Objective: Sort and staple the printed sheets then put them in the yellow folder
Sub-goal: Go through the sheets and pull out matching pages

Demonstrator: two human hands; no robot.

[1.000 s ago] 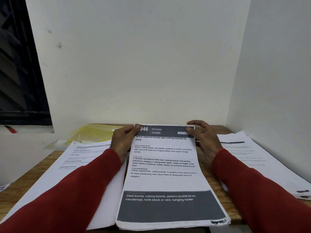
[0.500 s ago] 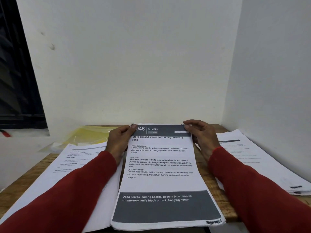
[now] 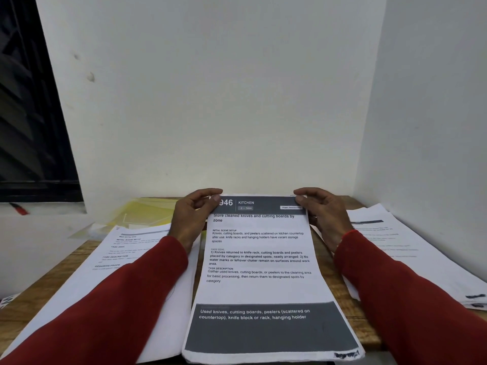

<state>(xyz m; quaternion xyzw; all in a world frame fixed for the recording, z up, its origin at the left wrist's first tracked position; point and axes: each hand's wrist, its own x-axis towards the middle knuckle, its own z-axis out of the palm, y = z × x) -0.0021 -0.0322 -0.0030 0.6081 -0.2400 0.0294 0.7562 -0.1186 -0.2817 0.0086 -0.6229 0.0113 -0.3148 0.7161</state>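
Change: since a second ago our view has drifted a little and both hands have crept up to the very top corners of the centre stack; nothing else on the desk has shifted.
Left hand [image 3: 193, 216]: thumb and fingers pinch the top-left corner of the KITCHEN sheets [image 3: 259, 262], mid-frame.
Right hand [image 3: 322, 214]: a narrow pinch on the top-right corner, fingers curled over the far edge.
Centre stack: several pages deep at its near edge, lying on the wooden desk [image 3: 56, 275] in the lower middle of the frame.
Yellow folder [image 3: 143, 212]: flat at left of centre, behind the left pile [image 3: 126, 248], partly under it.
Right pile [image 3: 411, 246]: along the wall at right.
Stapler: we cannot see one.
Doing it well: we judge this to be squaring up before stapling, so we should hold lightly, tap the far edges flush, and check every corner lines up before fixing them.
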